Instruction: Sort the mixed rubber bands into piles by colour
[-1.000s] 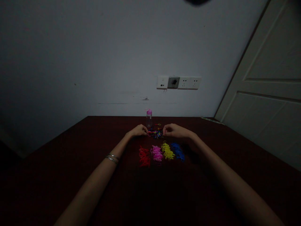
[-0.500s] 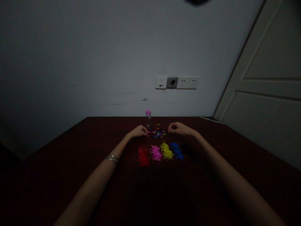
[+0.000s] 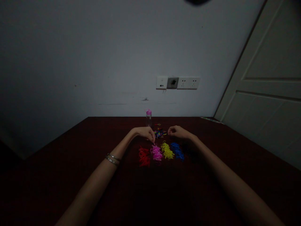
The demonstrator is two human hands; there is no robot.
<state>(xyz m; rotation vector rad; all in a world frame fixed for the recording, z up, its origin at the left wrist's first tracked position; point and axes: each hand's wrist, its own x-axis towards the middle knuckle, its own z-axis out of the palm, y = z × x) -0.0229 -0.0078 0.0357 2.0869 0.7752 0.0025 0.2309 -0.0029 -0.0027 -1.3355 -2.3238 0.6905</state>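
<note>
My left hand (image 3: 147, 133) is closed in a pinch, pointing down at the far end of the pink rubber band pile (image 3: 157, 153). A pink band shows at its fingertips. Right of the mixed-colour rubber band heap (image 3: 159, 133), my right hand (image 3: 178, 131) hovers with its fingers curled together; whatever they hold, if anything, is hidden. Nearer to me, in a row with the pink pile, lie red rubber bands (image 3: 144, 157), yellow rubber bands (image 3: 167, 151) and blue rubber bands (image 3: 177, 151). A dark patch right of the blue pile is too dim to make out.
A clear bottle with a pink cap (image 3: 149, 116) stands behind the heap, partly covered by my left hand. One loose band (image 3: 158, 124) lies beside it. The dark red table (image 3: 113, 125) meets a wall with sockets (image 3: 188, 83); a white door (image 3: 265, 84) is at right.
My left hand has moved from the mixed heap's left side rightward and toward me, to the pink pile. My right hand has shifted only slightly, its fingers more curled.
</note>
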